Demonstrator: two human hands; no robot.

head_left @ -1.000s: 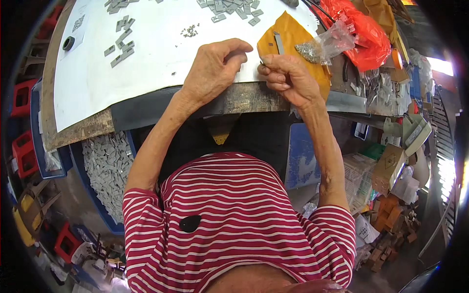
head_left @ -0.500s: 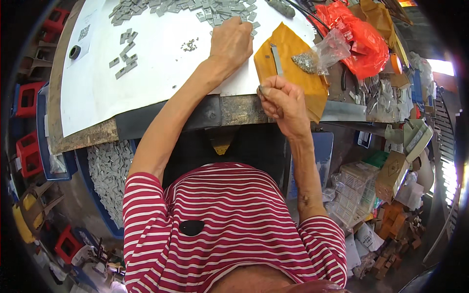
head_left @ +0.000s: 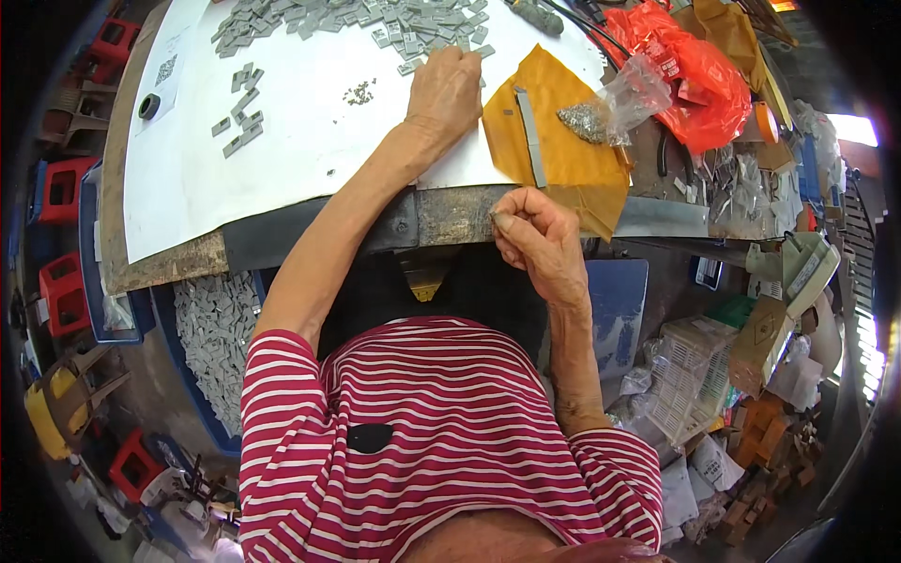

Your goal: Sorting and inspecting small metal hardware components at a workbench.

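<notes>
Over the white sheet [head_left: 310, 131], my left hand [head_left: 445, 92] is curled with its knuckles up, at the near edge of a pile of small grey rectangular pieces [head_left: 338, 14]. Its fingertips are hidden, so what they hold cannot be made out. My right hand [head_left: 542, 239] is at the table's front edge, thumb and forefinger pinched together. A tiny dark speck shows at their tips, too small to name. Beyond it, a thin grey metal strip [head_left: 530, 136] lies on a brown paper envelope [head_left: 563, 174]. A little heap of tiny brassy parts [head_left: 359, 92] sits left of my left hand.
Several grey pieces [head_left: 246, 113] lie apart at the left, near a black ring [head_left: 148, 106]. On the right are a clear bag of small metal bits [head_left: 587, 122], a red plastic bag [head_left: 685, 75] and dark-handled pliers [head_left: 663, 155]. A blue bin of grey pieces [head_left: 211, 347] stands below.
My right hand has drawn back from the envelope toward me, still pinched, uncovering the strip's near end. My left hand has shifted slightly and stays by the pile.
</notes>
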